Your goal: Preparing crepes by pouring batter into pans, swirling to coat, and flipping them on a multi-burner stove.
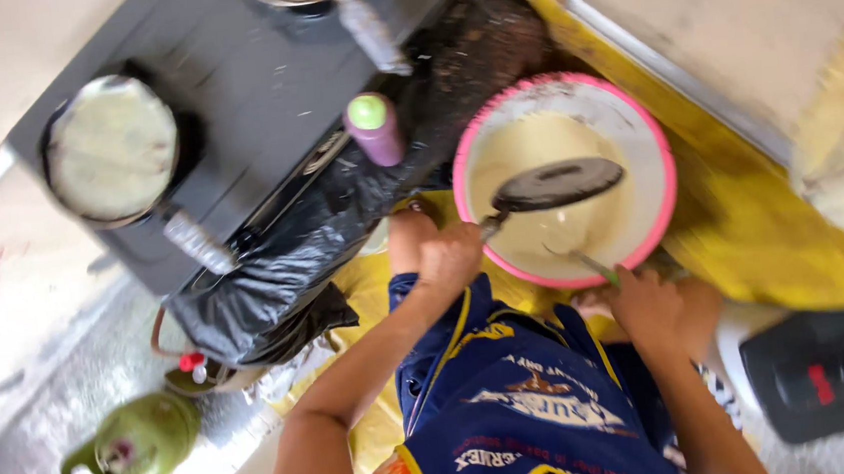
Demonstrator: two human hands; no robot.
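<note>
Left hand [449, 257] fingers clamp small dark pan [556, 184] over pink-rimmed batter bowl [655, 138], right hand [645, 300] grips ladle [585, 262]; tilt could drip batter outside rim

Yellow mat [742, 222] on floor carries pink-rimmed batter bowl [649, 129], black stove [260, 89]

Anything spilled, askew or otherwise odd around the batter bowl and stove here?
Nothing clearly spilled. The left hand holds a small dark pan tilted over the pink-rimmed batter bowl; the right hand holds a utensil there. A crumpled black plastic bag is draped against the stove.
</note>
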